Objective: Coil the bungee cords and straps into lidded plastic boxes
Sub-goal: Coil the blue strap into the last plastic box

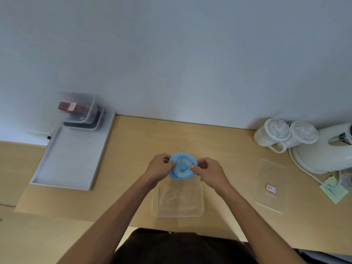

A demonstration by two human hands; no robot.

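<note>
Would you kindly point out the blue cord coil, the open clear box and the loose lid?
blue cord coil (181,175), head view, lower loop of the coil
open clear box (181,201), head view, bare floor
loose lid (270,174), head view, bare plastic above the label

Pale wood-look table, smooth and matt. Clear, glossy plastic box at lower centre, with matching lid at right. Blue cord at centre, soft and matt. Smooth matt grey tray at left. Glossy white plastic appliance at far right.
</note>
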